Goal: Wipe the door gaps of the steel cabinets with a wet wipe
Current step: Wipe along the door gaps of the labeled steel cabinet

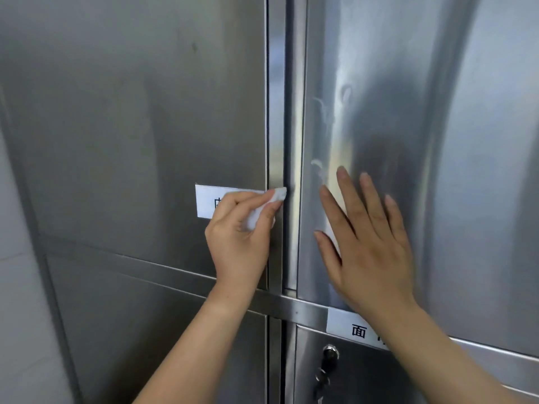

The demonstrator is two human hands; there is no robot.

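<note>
a white label [205, 201] with black print sits at the right edge of the upper left door [131, 126], only part of one character showing. a second white label [344, 323] is stuck on the cross rail [291, 309] under the upper right door [481, 170], its first character reading 面. below it, near the top left corner of the lower right door [379, 380], a round lock [330, 351] has keys [320, 377] hanging from it. a pale wall [14, 287] runs along the left edge.

A: What colour are the flat brushed-steel left cabinet door [131, 112] and right cabinet door [408, 83]?
B: Silver-grey; the right shows whitish smears.
A: The small crumpled wet wipe [278, 195]?
B: White. The 2 rectangular paper labels [205, 201] are white, with black characters.
</note>
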